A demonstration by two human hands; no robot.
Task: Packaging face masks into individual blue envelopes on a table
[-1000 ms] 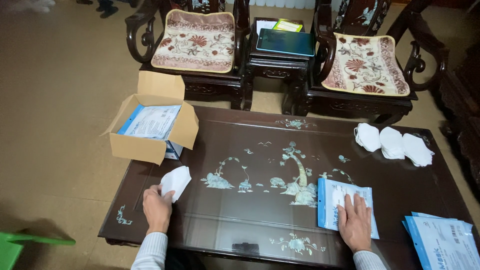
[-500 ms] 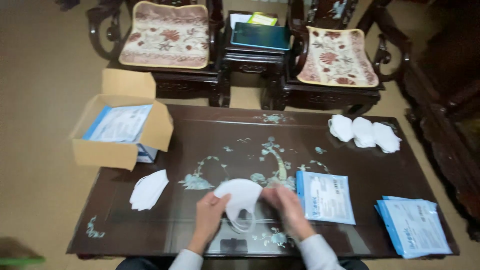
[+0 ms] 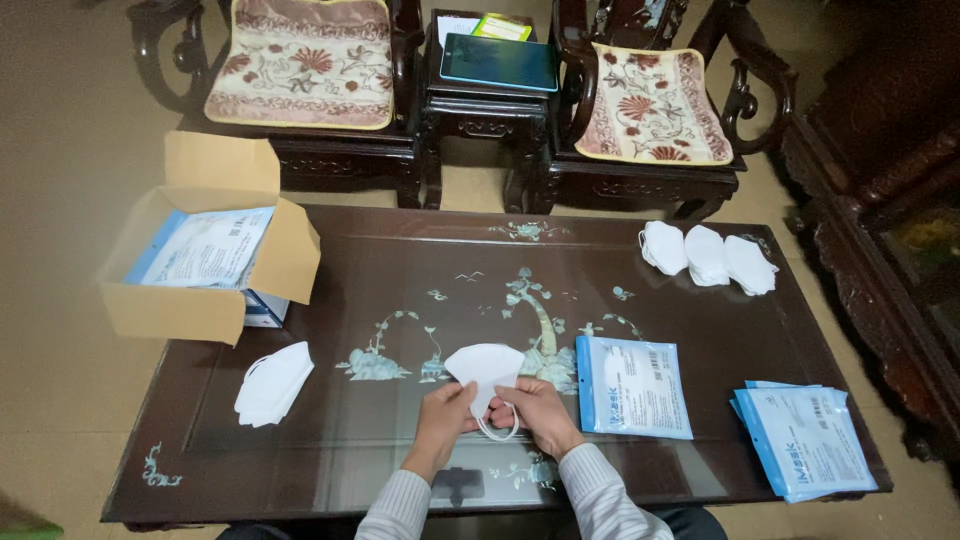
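Both hands hold one white folded face mask just above the dark glass-topped coffee table. My left hand pinches its lower left edge, and my right hand grips the lower right side with the ear loop hanging below. To the left, a small stack of white masks lies on the table. Right of my hands lies a blue and white mask packet.
An open cardboard box with blue and white packets sits at the table's left end. Three white masks lie far right, and a pile of packets lies near right. Two cushioned wooden chairs and a small side table stand behind.
My left hand left the mask stack and my right hand left the packet. Both came together at the table's middle front and now hold one mask, turned more upright than half a second ago.
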